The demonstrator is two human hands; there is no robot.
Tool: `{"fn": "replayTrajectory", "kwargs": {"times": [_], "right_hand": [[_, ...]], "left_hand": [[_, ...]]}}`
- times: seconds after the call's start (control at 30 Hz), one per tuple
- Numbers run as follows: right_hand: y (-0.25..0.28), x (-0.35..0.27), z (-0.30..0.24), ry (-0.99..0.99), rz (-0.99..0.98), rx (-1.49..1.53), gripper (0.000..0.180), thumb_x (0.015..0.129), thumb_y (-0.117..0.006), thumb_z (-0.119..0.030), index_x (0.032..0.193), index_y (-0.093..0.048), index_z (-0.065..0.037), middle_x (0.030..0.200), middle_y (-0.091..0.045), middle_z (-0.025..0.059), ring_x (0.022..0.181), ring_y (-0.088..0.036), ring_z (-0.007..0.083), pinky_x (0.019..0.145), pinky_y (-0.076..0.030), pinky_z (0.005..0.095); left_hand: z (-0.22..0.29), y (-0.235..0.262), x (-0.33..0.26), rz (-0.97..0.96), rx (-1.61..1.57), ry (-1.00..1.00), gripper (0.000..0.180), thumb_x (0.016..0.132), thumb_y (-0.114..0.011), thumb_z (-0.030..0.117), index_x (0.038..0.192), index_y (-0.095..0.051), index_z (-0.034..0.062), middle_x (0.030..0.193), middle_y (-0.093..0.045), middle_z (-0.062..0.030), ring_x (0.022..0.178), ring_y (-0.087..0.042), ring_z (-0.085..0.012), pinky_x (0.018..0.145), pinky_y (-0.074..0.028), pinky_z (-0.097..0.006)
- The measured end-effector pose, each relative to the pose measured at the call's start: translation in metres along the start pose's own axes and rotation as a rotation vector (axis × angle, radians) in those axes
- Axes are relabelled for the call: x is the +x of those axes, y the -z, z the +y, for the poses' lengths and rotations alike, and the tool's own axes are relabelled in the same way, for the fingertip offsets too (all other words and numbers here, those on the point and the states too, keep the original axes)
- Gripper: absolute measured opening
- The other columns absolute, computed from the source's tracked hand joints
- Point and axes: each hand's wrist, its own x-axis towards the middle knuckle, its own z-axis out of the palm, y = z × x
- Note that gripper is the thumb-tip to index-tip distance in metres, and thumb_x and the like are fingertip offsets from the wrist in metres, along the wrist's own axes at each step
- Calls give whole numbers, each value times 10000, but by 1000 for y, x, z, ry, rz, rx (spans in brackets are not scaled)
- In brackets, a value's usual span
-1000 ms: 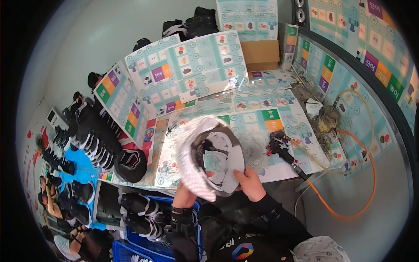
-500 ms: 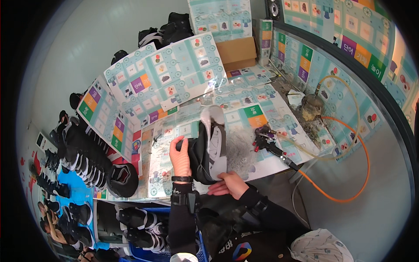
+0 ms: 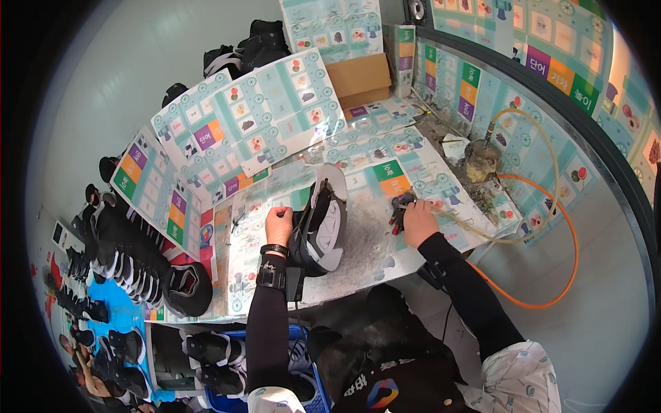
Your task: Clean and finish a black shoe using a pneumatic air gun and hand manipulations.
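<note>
A black-and-grey shoe [image 3: 322,224] with a white sole stands tipped on the counter [image 3: 358,265], roughly at its middle, sole facing the person's right and the dark upper toward the left. The left hand [image 3: 279,224] is curled into a fist against the shoe's upper, gripping it at the opening; a black watch sits on that wrist above a black sleeve. Just right of the shoe, past a scuffed, greyish patch of counter, the right hand [image 3: 418,221] is closed around a small dark tool [image 3: 401,213] lying on the surface, fingers wrapped over its handle. A pale yellowish hose [image 3: 523,206] runs from that tool toward the far right, looping up by the wall, and an orange hose [image 3: 551,275] curves beside it, hanging off the counter's right edge.

The counter top is covered in teal printed sheets with coloured squares. A messy pot of yellowish glue [image 3: 480,157] sits near the right rear corner. A cardboard box [image 3: 359,77] stands at the back. To the left, rows of finished black shoes [image 3: 120,248] lie packed together, one dark upper [image 3: 184,289] nearest the counter's front edge. Below, a blue crate [image 3: 227,344] holds more black-and-white shoes.
</note>
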Motion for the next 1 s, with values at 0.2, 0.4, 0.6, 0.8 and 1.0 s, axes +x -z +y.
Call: {"fn": "replayTrajectory", "kwargs": {"times": [0.2, 0.4, 0.6, 0.8, 1.0], "right_hand": [[78, -11, -22, -80, 117, 619, 236, 808, -640, -48, 1030, -637, 32, 1007, -684, 271, 999, -646, 490, 841, -538, 537], [129, -35, -57, -22, -388, 1078, 313, 838, -687, -124, 1124, -680, 2, 915, -692, 271, 853, -653, 475, 769, -534, 476], [136, -41, -58, 30, -219, 867, 328, 807, -654, -123, 1110, -705, -8, 894, -678, 280, 879, -645, 498, 783, -528, 495], [135, -46, -65, 88, -254, 877, 362, 801, -598, -81, 1131, -730, -7, 941, -684, 312, 952, -645, 528, 830, -530, 542], [128, -43, -68, 186, -259, 920, 272, 834, -684, -129, 1077, -697, -6, 857, -668, 286, 871, -634, 519, 746, -522, 511]], "left_hand": [[-1, -4, -1, -9, 29, -16, 281, 902, -774, 269, 1011, -745, 12, 981, -780, -199, 952, -747, -334, 886, -566, -399], [9, -5, -1, -58, 11, 19, 248, 902, -774, 251, 1013, -745, 32, 993, -780, -185, 973, -750, -340, 893, -570, -409], [13, -7, -3, -28, 72, 13, 236, 899, -778, 250, 1013, -742, 46, 994, -784, -169, 966, -753, -327, 890, -575, -408], [17, -7, -3, -50, 7, -1, 210, 904, -796, 196, 1014, -752, 22, 962, -775, -103, 923, -724, -214, 889, -562, -344], [18, -4, -7, -41, 26, -20, 220, 904, -802, 192, 1035, -751, 23, 978, -772, -99, 943, -722, -216, 896, -562, -347]]}}
